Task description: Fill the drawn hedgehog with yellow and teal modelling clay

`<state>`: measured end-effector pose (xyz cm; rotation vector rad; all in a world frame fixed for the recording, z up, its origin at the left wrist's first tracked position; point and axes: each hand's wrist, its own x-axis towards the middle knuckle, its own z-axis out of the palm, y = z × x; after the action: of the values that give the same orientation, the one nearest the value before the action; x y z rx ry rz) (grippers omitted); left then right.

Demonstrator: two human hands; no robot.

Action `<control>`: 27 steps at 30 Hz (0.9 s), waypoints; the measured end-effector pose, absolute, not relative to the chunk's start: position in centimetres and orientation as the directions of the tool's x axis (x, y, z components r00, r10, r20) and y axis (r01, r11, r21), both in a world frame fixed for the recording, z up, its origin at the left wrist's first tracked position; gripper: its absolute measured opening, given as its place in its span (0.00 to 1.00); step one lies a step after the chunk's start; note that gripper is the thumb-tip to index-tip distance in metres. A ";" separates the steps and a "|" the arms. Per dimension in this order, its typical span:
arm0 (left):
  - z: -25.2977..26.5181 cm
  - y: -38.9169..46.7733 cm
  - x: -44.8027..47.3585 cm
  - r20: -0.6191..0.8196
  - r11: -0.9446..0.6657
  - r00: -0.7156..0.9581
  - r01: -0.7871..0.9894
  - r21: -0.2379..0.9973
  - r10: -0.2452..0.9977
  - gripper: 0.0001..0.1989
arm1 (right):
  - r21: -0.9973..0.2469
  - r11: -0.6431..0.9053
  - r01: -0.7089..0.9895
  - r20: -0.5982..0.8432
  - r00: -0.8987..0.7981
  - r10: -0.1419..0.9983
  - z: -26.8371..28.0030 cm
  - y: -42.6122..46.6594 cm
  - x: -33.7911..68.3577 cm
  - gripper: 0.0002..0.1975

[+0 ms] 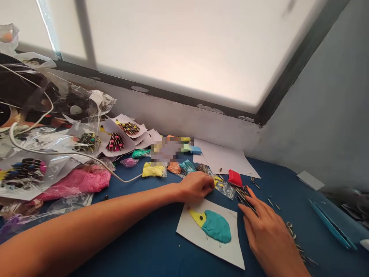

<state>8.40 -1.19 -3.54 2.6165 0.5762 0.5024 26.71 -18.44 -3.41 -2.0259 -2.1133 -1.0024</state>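
Note:
A white sheet (207,254) lies on the blue table, with a bird-like figure on it. Its body is turquoise modelling clay (217,227), its pointed head is yellow clay (197,217) with a dark dot, and two small feet are drawn below. My left hand (197,186) rests at the sheet's upper edge with curled fingers; whatever they may hold is hidden. To the right of the sheet, my right hand (268,227) reaches with spread fingers to a pile of striped sunflower seeds (242,195), touching them. A red clay packet (235,178) sits just behind the pile.
Bags of yellow clay (152,169) and other colours lie behind my left hand. Blank paper (227,156) is near the wall. Blue tweezers (331,223) lie at right. Finished seed-covered pictures (129,129), a pink cloth (83,182) and a white cable (72,153) crowd the left.

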 end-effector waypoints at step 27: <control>-3.9 -1.1 7.7 0.403 -0.945 0.868 0.196 0.260 0.291 0.15 | 0.411 -0.459 0.788 0.081 0.470 0.879 1.9 -17.1 26.4 0.15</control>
<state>7.67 -1.14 -3.86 2.8296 0.3734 0.6584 26.38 -17.14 1.95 -2.9556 -1.7367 -0.4992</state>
